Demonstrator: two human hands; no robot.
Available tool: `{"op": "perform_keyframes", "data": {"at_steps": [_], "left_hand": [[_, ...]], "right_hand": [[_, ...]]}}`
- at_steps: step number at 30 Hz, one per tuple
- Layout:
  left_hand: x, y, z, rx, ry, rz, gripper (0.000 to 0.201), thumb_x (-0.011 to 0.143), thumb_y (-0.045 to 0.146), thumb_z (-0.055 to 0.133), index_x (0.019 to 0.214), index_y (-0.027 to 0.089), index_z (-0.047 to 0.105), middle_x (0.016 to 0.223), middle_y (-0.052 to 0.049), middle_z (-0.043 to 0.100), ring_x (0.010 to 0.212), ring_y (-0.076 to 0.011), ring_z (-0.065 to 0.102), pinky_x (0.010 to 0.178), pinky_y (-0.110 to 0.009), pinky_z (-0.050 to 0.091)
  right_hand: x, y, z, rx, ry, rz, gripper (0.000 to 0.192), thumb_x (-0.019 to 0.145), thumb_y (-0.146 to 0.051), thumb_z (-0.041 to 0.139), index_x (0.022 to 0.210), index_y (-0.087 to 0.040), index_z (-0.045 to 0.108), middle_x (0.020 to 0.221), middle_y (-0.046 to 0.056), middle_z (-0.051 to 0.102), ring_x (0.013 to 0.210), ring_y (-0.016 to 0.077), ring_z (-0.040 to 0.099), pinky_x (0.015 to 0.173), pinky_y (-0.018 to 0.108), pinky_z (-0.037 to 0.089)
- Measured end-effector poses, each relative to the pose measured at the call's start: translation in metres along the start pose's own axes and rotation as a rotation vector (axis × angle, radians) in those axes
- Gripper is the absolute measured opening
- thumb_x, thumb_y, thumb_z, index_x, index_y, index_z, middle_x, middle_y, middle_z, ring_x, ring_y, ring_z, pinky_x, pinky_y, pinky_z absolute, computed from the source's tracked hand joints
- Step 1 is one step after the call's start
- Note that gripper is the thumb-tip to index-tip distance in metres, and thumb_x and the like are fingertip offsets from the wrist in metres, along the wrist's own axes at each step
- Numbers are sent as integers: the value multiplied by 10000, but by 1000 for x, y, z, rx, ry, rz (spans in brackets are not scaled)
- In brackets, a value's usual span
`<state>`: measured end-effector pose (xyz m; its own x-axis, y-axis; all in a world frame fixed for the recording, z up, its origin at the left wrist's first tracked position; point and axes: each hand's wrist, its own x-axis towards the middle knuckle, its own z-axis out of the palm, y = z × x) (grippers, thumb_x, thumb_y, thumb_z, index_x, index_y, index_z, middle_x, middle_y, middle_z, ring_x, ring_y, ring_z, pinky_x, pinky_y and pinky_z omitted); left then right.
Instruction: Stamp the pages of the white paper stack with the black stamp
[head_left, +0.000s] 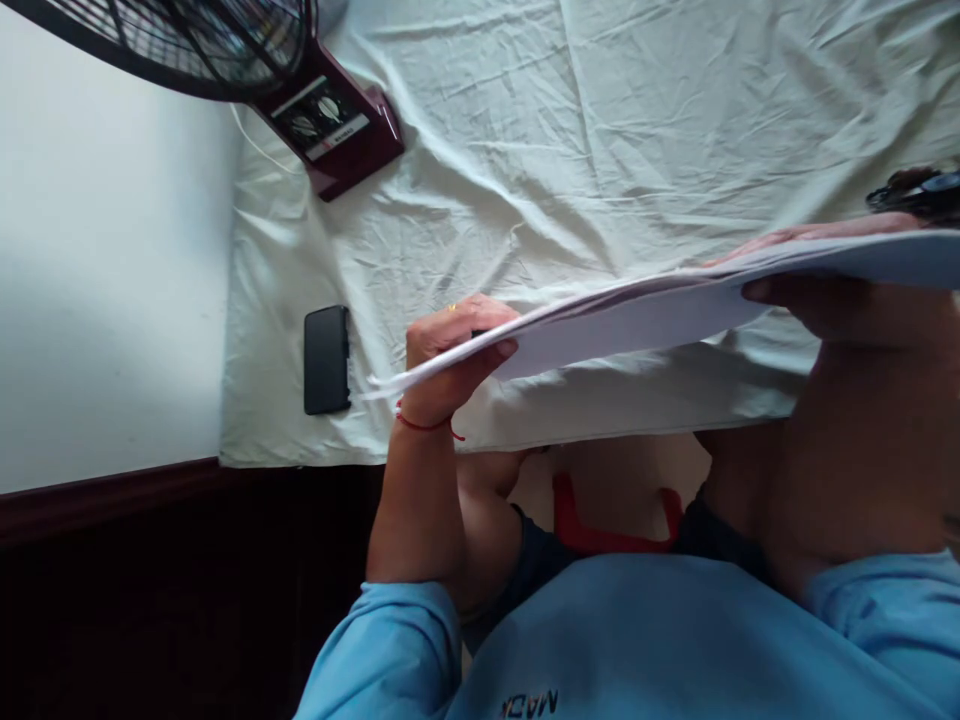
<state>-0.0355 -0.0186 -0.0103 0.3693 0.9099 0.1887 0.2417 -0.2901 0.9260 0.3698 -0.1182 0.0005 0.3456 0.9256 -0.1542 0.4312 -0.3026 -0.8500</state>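
Head view shows the left hand [457, 350] pinching the near-left edge of a stack of white papers [645, 315], thumb beneath and fingers curled over the top, while the right hand [840, 300] clamps the stack's right side with its thumb under the sheets and fingers lying on top. Held between both hands, the papers hang nearly flat above a bed [525, 150] covered by a wrinkled pale sheet. Left of the left hand a black phone [327, 359] lies on the bed, and a dark red fan [315, 100] stands farther off.
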Motion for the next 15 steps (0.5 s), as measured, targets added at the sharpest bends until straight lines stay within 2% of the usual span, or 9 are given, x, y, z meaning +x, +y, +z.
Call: {"op": "perform_keyframes", "data": {"at_steps": [2,5,8,10,12,15], "left_hand": [[3,0,1,37,-6,41,412,880,671,852,800,272,785,839,-44,751,929,-281,789,914,-479,712],[7,-1,7,36,100,21,411,943,669,796,913,259,804,899,-43,766,1083,-288,800,1005,-464,697],[10,1,14,-21,158,-14,474,938,685,798,1102,241,819,1051,-52,809,1155,-268,791,1028,-409,684],[13,3,17,-60,137,-60,465,933,660,818,1096,225,822,1059,-55,822,1078,-242,797,954,-362,692],[16,6,17,-102,103,-108,399,932,607,840,1010,217,820,975,-45,818,937,-210,790,828,-317,686],[21,8,16,-143,103,-145,304,890,505,902,908,227,780,763,7,736,614,-124,667,539,-236,560]], "right_hand": [[-2,-3,3,-13,43,45,480,637,-455,1020,990,-227,787,1110,72,784,1178,306,711,1119,498,598],[-6,-14,10,38,91,111,478,618,-376,1021,1002,-219,784,1161,54,783,1131,255,706,1106,471,595],[-8,-27,15,184,99,115,404,633,-366,993,937,-196,787,1095,43,793,951,193,696,916,405,626],[-7,-31,14,242,76,154,362,638,-371,978,882,-187,783,1037,43,796,868,174,682,794,354,604],[-4,-32,11,239,46,206,325,634,-355,966,838,-175,789,986,50,796,801,156,665,703,305,555],[2,-28,5,179,15,266,312,643,-360,951,841,-158,821,955,65,799,740,129,637,637,265,480]]}}
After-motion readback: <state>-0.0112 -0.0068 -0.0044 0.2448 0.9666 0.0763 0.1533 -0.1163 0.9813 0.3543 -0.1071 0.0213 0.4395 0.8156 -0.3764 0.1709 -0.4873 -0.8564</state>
